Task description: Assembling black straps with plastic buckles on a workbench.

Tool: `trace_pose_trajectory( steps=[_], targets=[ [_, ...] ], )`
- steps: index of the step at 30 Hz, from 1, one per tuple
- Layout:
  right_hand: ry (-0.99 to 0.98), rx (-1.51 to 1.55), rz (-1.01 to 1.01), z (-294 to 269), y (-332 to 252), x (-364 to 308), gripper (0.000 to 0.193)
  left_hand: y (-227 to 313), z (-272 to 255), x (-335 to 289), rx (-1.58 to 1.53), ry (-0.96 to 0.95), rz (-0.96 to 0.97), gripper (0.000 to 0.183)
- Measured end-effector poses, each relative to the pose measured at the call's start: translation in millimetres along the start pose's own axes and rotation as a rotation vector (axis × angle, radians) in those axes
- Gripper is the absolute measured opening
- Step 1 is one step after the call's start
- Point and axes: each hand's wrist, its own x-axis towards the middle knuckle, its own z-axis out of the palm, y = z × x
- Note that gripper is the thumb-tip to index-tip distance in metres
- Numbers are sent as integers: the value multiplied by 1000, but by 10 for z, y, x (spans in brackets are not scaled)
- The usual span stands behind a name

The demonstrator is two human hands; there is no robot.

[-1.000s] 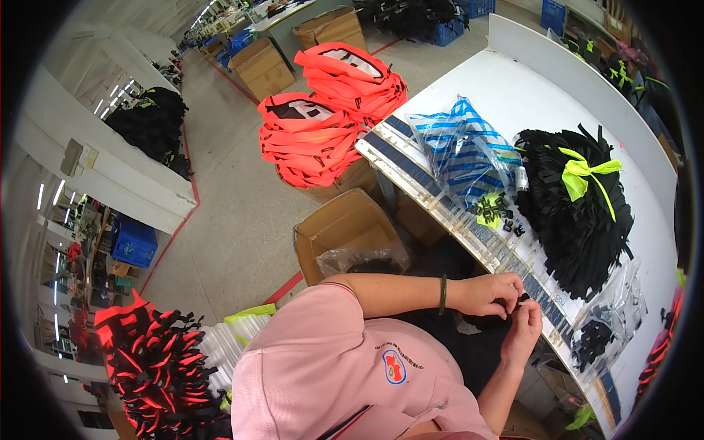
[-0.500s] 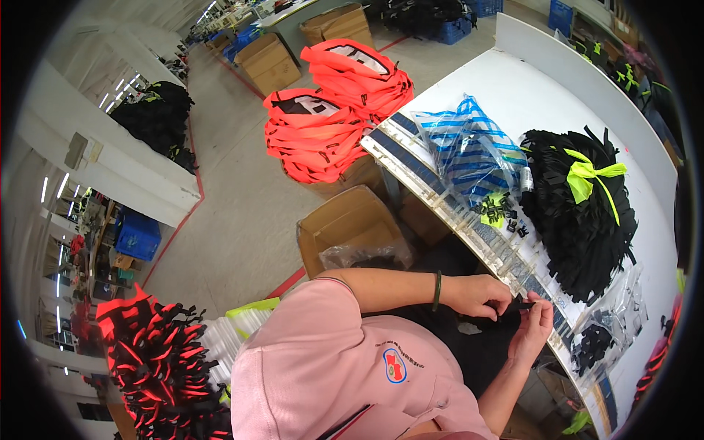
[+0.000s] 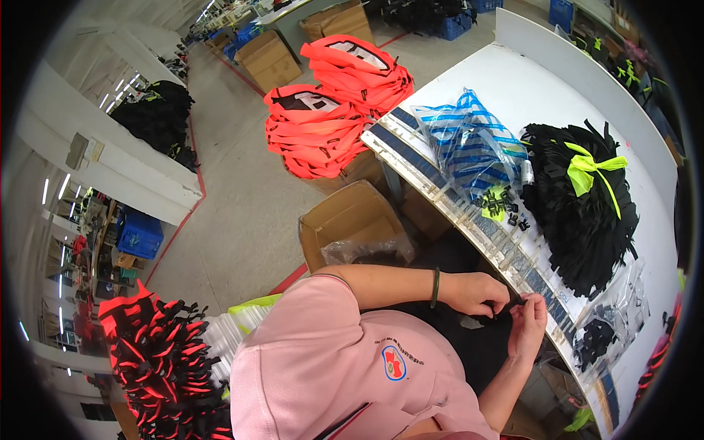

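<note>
My left hand (image 3: pixel 477 293), with a dark green bangle at its wrist, is closed in a pinch at the table's near edge. Just beside it, my right hand (image 3: pixel 528 326) has its fingertips pressed together. Between them is a short black strap (image 3: pixel 516 301), mostly covered by the fingers; whether a small part is on it cannot be seen. On the table past my hands lies a thick bundle of black straps (image 3: pixel 579 227), tied with a neon yellow strip (image 3: pixel 587 172). Small black plastic buckles (image 3: pixel 518 221) lie between the bundle and the table edge.
The white table (image 3: pixel 469 77) has a raised back board. A blue-striped plastic bag (image 3: pixel 469 147) and a clear bag of black pieces (image 3: pixel 598 341) lie on it. Left are an open carton (image 3: pixel 330 220), stacked orange pieces (image 3: pixel 315 139) and a red-and-black pile (image 3: pixel 161 359).
My right hand has shifted slightly and its fingers have curled in closer to my left hand. Less of the black strap shows between them.
</note>
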Motion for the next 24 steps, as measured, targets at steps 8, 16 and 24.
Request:
trace_pose_trajectory(
  steps=[8, 16, 24],
  targets=[
    [-66, 27, 102, 18, -59, -144, 8, 21, 72, -34, -11, 6, -4, 13],
    [157, -195, -140, 124, -129, -26, 8, 43, -57, -76, 16, 53, -64, 12],
    [124, -8, -206, 10, -221, 16, 4, 12, -17, -78, -927, 69, -420, 13]
  ],
)
